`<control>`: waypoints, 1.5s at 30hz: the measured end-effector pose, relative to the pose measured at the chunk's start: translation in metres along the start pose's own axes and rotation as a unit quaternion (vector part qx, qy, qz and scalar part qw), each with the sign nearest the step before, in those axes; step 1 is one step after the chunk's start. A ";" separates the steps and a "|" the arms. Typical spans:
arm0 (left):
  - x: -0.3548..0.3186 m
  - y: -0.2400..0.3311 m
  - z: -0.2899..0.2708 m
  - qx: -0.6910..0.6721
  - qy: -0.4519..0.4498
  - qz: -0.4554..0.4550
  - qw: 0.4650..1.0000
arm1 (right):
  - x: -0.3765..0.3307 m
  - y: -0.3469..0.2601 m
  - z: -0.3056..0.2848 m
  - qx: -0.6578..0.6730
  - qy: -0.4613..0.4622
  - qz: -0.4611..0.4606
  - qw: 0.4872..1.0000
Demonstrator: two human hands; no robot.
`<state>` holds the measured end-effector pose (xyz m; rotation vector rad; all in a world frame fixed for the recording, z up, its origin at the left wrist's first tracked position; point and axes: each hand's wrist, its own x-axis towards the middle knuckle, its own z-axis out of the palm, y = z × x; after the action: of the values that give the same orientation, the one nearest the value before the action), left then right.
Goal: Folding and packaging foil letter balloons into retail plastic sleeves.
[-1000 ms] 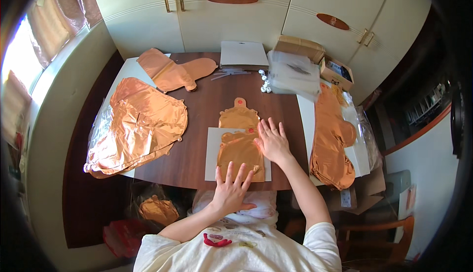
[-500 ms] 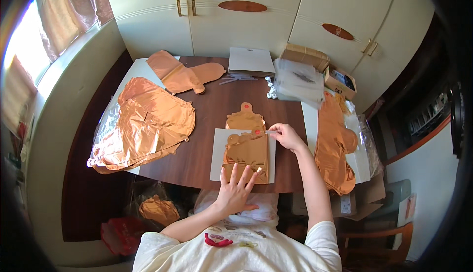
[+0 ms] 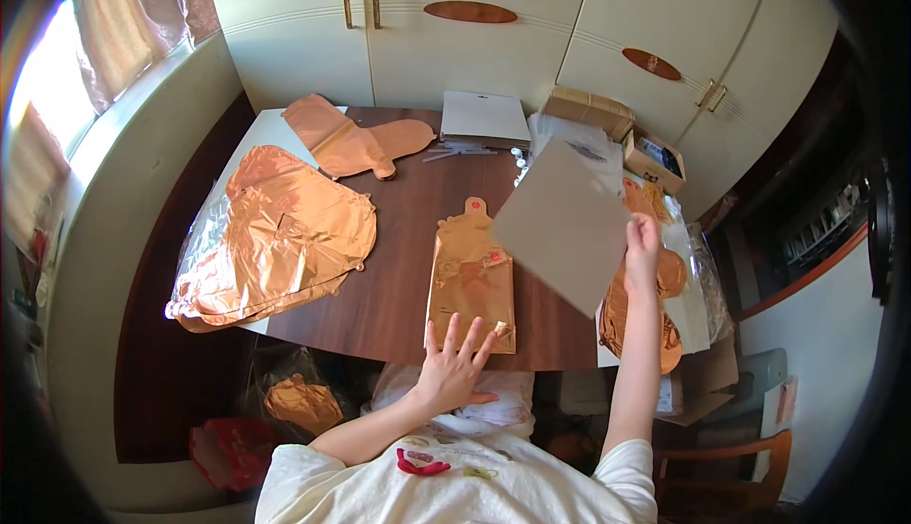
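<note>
A folded copper-coloured foil balloon (image 3: 470, 287) lies as a narrow, upright rectangle in the middle of the dark wooden table (image 3: 408, 230). Its tab with a red dot points away from me, and a second red mark shows on its right side. My left hand (image 3: 455, 370) rests flat on its near end, fingers spread. Off to the right, my right hand (image 3: 642, 249) grips the edge of a grey cardboard sheet (image 3: 560, 230), which is raised and tilted above the table. The sheet hides part of the clear bags and the foil behind it.
A large pile of copper foil balloons (image 3: 285, 230) covers the left side, with flat foil pieces (image 3: 346, 140) behind it. At the back are stacked white cards (image 3: 485, 118), thin white sticks (image 3: 460, 152) and a small open box (image 3: 655, 161). More foil (image 3: 672, 272) lies at the right edge.
The cardboard sheet that lay under the balloon's folds is out, lifted to the right in my right hand. The balloon's upper part now lies straight. My left hand stays in place.
</note>
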<state>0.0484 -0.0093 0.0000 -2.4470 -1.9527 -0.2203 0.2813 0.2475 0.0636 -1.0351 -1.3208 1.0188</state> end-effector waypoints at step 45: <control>0.004 -0.001 -0.004 -0.071 0.059 -0.016 0.996 | -0.055 0.074 0.099 -0.408 -0.231 -0.173 0.866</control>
<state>0.0481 -0.0052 0.0044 -2.4234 -1.9913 -0.5075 0.1833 0.2127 -0.0223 -1.1168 -2.3570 0.4110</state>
